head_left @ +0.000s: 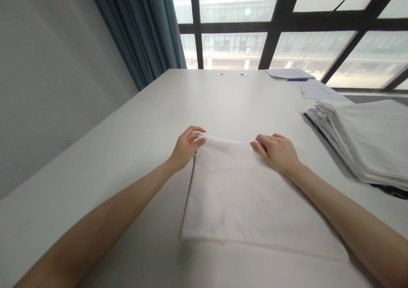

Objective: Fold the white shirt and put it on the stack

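Note:
A piece of white cloth [245, 194] lies on the white table in front of me, its near edge running across the lower middle of the view. At its far left corner, my left hand [188, 145] pinches the edge between thumb and fingers. My right hand [276, 151] grips the same far edge further right, the fingers curled over it and the thumb on the near side. Between the two hands the far edge is slightly raised and sags a little. My right forearm passes over the cloth's right side and hides part of it.
To the right, a thick stack of folded white cloth [379, 139] rests on something black [390, 191]. Papers [290, 73] and a blue pen [297, 79] lie at the table's [105, 160] far right. Behind are a blue-green curtain [143, 28] and dark-framed windows [236, 27].

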The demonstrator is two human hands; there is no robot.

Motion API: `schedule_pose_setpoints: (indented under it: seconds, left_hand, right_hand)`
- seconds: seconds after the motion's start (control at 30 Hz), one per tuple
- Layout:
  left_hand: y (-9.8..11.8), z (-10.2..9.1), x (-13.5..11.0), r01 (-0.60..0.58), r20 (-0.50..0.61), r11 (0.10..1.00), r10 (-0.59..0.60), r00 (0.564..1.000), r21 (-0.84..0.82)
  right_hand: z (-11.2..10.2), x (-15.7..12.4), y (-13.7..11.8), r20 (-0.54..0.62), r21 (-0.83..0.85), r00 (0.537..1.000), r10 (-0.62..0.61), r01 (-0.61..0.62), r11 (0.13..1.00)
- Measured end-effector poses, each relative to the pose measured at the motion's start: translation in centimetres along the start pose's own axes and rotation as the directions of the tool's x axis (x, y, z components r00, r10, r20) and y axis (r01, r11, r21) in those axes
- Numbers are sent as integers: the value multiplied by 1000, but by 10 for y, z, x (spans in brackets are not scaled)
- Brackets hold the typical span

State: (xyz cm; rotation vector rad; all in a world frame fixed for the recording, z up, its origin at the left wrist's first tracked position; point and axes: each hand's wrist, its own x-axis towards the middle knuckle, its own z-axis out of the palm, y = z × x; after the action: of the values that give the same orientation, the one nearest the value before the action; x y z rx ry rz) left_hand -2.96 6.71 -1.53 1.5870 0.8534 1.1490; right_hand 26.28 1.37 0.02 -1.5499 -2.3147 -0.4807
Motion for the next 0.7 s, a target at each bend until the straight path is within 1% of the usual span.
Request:
schedule_pose_setpoints:
  seconds: [0.1,0.23,0.33,0.43,0.53,0.63,0.7]
  left_hand:
    - [-2,2,0,5,-24,1000,-5,1000,-16]
    - [-2,1,0,-66,-85,993,75,994,99]
    - [2,-1,-1,-92,-55,973,106,993,212]
    - [6,-2,-2,-78,29,950,73,997,302]
    - [6,-2,-3,-62,85,944,36,996,323]
    - [5,0,-5,-34,53,943,17,998,332]
    - [5,3,-8,-52,22,931,47,999,360]
  right_hand:
    - [1,-1,1,-41,-30,999,-14,13,999]
    - [1,-2,1,-139,-66,988,-71,62,996]
    - [-1,-4,1,-226,-105,962,-154,134,985]
    - [-2,-5,1,-269,-121,943,-193,166,979]
    - [-4,-4,-1,-281,-112,938,-201,176,978]
    - [-5,-2,-5,-229,-70,955,-189,177,982]
    - [-6,-1,-9,-159,-15,972,-175,175,984]
